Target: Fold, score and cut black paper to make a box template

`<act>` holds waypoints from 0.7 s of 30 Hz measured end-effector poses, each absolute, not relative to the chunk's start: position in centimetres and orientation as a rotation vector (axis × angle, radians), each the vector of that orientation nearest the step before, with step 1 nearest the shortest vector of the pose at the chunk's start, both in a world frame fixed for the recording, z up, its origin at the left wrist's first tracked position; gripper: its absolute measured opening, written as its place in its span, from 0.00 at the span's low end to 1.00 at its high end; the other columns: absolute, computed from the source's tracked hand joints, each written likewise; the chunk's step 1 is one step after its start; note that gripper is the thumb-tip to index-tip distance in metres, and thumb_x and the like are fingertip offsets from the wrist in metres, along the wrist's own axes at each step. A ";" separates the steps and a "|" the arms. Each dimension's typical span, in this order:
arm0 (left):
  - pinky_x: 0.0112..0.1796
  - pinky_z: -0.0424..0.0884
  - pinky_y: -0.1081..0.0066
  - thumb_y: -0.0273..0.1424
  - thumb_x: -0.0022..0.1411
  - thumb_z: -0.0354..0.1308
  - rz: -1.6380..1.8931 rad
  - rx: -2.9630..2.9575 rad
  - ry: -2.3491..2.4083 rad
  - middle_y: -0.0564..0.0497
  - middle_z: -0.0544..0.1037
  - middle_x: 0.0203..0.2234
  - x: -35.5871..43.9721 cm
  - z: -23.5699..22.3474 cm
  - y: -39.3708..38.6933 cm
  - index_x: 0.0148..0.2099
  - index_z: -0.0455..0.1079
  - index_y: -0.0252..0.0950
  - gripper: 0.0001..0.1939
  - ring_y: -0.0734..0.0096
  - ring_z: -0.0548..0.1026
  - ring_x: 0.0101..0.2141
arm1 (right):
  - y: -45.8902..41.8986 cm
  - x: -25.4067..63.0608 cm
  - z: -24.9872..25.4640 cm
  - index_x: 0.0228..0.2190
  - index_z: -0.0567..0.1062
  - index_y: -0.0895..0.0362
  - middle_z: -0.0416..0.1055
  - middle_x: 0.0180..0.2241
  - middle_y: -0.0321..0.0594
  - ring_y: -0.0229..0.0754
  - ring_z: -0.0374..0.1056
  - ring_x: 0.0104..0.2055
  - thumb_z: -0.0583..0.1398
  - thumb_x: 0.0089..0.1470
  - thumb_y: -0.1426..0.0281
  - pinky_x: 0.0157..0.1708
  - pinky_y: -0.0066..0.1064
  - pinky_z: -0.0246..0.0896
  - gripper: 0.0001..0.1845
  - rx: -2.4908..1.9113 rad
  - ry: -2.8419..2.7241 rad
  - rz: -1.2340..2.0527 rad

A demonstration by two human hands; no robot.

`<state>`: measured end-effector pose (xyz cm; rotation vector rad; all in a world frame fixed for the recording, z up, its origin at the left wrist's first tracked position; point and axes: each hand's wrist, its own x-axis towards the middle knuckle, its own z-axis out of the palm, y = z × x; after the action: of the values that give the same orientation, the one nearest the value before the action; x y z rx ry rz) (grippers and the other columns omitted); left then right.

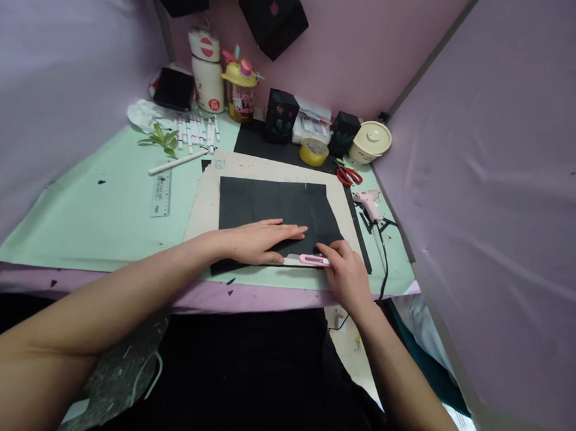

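Observation:
A sheet of black card (269, 201) with faint fold lines lies on a pale board (205, 201) near the table's front edge. Flat across the lower part of the card rests my left hand (264, 240), its fingers stretched to the right. My right hand (348, 271) is closed around the end of a pink utility knife (314, 260). The knife's blade is out and points left, close to my left thumb, along the card's near edge. Whether the blade touches the card I cannot tell.
Red-handled scissors (349, 175), yellow tape (314, 152) and a pink glue gun (369, 204) with a cord lie right. To the left are a clear ruler (161, 191), several markers (195, 132) and a leafy sprig (160, 139). A bottle (207, 74) and black boxes (281, 116) stand behind.

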<state>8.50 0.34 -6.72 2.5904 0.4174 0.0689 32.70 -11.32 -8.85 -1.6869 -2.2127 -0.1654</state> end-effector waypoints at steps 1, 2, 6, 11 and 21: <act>0.66 0.40 0.64 0.41 0.69 0.49 0.068 2.589 0.417 0.50 0.49 0.70 8.5 -6.7 0.3 0.71 0.44 0.41 0.33 0.68 0.50 0.67 | -10.9 32.7 -8.5 0.48 0.76 0.57 0.69 0.42 0.46 0.45 0.68 0.38 0.54 0.60 0.78 0.39 0.35 0.62 0.18 -1.722 -2.232 -0.119; 0.66 0.40 0.64 0.41 0.69 0.49 0.065 2.585 0.421 0.50 0.50 0.70 8.5 -6.7 0.3 0.71 0.44 0.41 0.33 0.67 0.50 0.67 | -10.5 32.7 -8.1 0.46 0.76 0.57 0.69 0.42 0.46 0.44 0.68 0.38 0.54 0.60 0.77 0.39 0.34 0.62 0.16 -1.751 -2.247 -0.057; 0.66 0.42 0.62 0.41 0.68 0.51 0.054 2.573 0.465 0.48 0.49 0.70 8.4 -6.6 0.2 0.72 0.41 0.40 0.36 0.62 0.49 0.68 | -9.3 32.7 -7.1 0.38 0.74 0.55 0.68 0.41 0.42 0.41 0.68 0.36 0.56 0.61 0.72 0.36 0.31 0.61 0.07 -1.831 -2.231 0.232; 0.66 0.42 0.61 0.40 0.68 0.51 0.072 2.568 0.455 0.49 0.50 0.69 8.5 -6.7 0.3 0.71 0.42 0.42 0.35 0.63 0.50 0.67 | -9.8 33.0 -7.1 0.33 0.70 0.55 0.66 0.39 0.40 0.40 0.66 0.35 0.54 0.62 0.71 0.36 0.31 0.60 0.06 -1.728 -2.181 0.375; 0.66 0.43 0.60 0.39 0.68 0.52 0.076 2.587 0.404 0.51 0.56 0.68 8.5 -6.7 0.4 0.69 0.52 0.43 0.30 0.64 0.49 0.68 | -13.6 32.0 -7.8 0.35 0.69 0.56 0.69 0.36 0.42 0.44 0.65 0.36 0.51 0.58 0.81 0.36 0.33 0.58 0.11 -1.685 -2.306 0.135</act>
<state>8.46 0.35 -6.74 2.5871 0.4044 0.0758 32.01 -13.56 -7.82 -1.6852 -2.3056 0.1348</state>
